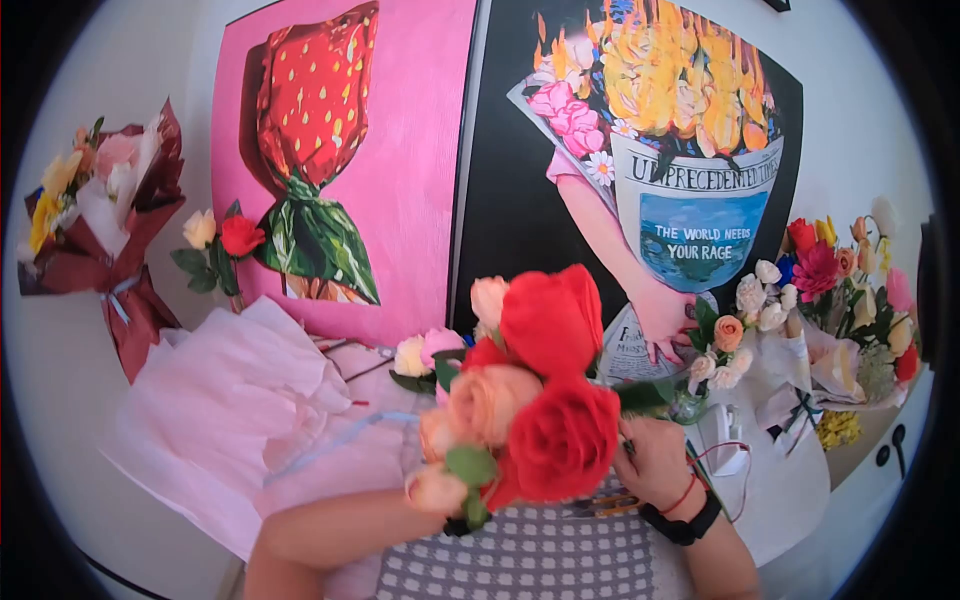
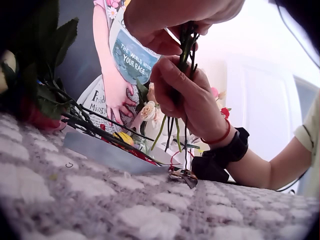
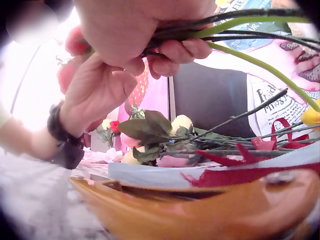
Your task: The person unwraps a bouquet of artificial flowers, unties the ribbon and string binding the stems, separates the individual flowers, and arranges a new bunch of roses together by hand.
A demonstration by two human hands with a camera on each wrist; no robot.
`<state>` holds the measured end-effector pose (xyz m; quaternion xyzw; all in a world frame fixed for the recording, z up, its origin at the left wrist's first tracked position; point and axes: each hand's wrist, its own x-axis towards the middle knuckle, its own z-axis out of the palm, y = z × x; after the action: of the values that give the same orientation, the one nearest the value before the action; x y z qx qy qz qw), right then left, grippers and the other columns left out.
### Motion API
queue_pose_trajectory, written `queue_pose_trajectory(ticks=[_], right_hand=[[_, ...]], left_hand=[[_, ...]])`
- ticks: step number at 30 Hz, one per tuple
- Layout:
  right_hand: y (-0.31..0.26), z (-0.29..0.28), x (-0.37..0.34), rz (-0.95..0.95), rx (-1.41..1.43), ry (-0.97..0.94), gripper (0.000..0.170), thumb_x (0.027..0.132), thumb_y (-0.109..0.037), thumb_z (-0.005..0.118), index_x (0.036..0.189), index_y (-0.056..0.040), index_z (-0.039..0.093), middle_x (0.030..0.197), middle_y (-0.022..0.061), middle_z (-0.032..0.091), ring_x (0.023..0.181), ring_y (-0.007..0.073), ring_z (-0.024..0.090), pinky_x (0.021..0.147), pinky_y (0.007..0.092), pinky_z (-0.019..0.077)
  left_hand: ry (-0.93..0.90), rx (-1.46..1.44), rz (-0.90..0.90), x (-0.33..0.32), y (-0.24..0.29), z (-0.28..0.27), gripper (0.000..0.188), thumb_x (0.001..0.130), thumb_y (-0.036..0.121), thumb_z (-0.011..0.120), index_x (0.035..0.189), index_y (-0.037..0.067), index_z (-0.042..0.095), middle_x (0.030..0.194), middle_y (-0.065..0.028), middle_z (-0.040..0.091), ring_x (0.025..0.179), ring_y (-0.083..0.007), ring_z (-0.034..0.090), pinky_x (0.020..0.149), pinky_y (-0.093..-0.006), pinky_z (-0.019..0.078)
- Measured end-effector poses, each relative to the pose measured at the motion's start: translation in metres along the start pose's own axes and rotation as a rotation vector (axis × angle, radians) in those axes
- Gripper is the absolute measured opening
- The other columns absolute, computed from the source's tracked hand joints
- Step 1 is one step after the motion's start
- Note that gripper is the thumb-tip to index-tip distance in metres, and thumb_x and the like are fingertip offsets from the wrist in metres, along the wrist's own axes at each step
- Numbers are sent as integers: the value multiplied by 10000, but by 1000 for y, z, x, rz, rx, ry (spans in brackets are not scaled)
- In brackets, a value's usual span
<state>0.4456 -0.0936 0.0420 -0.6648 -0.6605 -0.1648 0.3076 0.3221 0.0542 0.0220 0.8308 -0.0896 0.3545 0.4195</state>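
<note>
A bunch of red roses (image 1: 562,440) and peach roses (image 1: 490,400) stands up in front of the body in the head view. Its green stems (image 2: 186,55) run down between both hands in the left wrist view. The left hand (image 2: 182,15) curls round the stems just under the flowers; in the head view the blooms hide it. Directly below, the right hand (image 1: 655,462) grips the same stems, with a red string and dark watch on its wrist. Loose stem ends hang below the right hand (image 2: 185,95). The left hand (image 3: 95,92) also shows in the right wrist view.
Pink wrapping paper (image 1: 230,400) covers the left of the table. An orange-handled tool (image 3: 210,205), red ribbon (image 3: 240,175) and loose stems lie on the patterned cloth (image 1: 520,560). Wrapped bouquets (image 1: 130,200) stand at both sides, and two paintings (image 1: 420,130) behind.
</note>
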Motion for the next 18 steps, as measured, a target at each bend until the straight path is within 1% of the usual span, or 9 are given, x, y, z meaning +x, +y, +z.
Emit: queue_pose_trajectory(ticks=[4, 5, 6, 7, 8, 9, 11, 14, 18], right_hand=[[6, -1, -4, -3, -72, -128, 184, 659, -139, 607, 830, -86, 564, 632, 99, 534, 573, 297, 554, 482, 376, 411], [7, -2, -3, -31, -76, -142, 219, 656, -141, 625, 849, -82, 538, 649, 84, 539, 567, 282, 559, 472, 375, 416], [8, 0, -2, -54, -48, -101, 195, 649, -146, 624, 811, -81, 537, 629, 76, 526, 550, 277, 550, 467, 375, 411], [11, 0, -1, -43, -47, -115, 195, 649, -146, 624, 811, -81, 537, 629, 76, 526, 550, 277, 550, 467, 375, 411], [12, 1, -3, -19, -15, -148, 185, 687, -190, 606, 832, -82, 568, 636, 76, 529, 553, 284, 550, 469, 363, 412], [14, 1, -4, -2, 15, -178, 199, 726, -235, 587, 854, -84, 599, 643, 76, 531, 556, 291, 549, 472, 350, 412], [12, 4, -1, -35, 20, -153, 180, 663, -173, 619, 795, -83, 536, 597, 67, 498, 525, 266, 526, 452, 368, 396], [8, -1, 1, -8, 7, -206, 192, 662, -200, 623, 778, -80, 530, 611, 57, 497, 539, 247, 521, 462, 354, 397], [9, -1, 2, -25, 16, -184, 187, 663, -192, 626, 781, -82, 531, 618, 61, 501, 544, 255, 521, 469, 364, 399]], left_hand=[[-37, -26, -62, 13, -15, 18, 343, 822, 231, 622, 1093, 74, 482, 1013, -23, 560, 920, -154, 524, 838, -294, 406], [-41, -43, -75, -32, -19, 16, 343, 822, 230, 622, 1093, 74, 482, 1013, -23, 560, 920, -154, 524, 837, -294, 406], [-43, -61, -86, 13, -17, 8, 342, 822, 229, 622, 1093, 74, 482, 1014, -23, 560, 920, -153, 524, 837, -293, 407], [-41, -78, -98, -21, 2, 10, 342, 822, 228, 622, 1093, 74, 481, 1014, -23, 560, 920, -152, 524, 837, -293, 407], [-37, -96, -115, 9, -16, 13, 342, 822, 227, 622, 1093, 74, 481, 1014, -23, 560, 920, -152, 524, 837, -293, 408], [-27, -108, -128, -38, -14, 14, 342, 822, 226, 622, 1093, 73, 481, 1015, -23, 560, 920, -151, 524, 836, -292, 408], [-12, -107, -136, -35, -15, 16, 341, 822, 224, 622, 1094, 73, 481, 1015, -23, 560, 921, -150, 525, 836, -292, 409], [-6, -113, -157, 27, -15, 21, 341, 822, 221, 622, 1094, 72, 481, 1016, -23, 560, 921, -148, 525, 835, -291, 410], [-3, -138, -195, 39, -6, 21, 340, 822, 217, 622, 1095, 72, 480, 1017, -23, 560, 922, -146, 525, 834, -290, 412]])
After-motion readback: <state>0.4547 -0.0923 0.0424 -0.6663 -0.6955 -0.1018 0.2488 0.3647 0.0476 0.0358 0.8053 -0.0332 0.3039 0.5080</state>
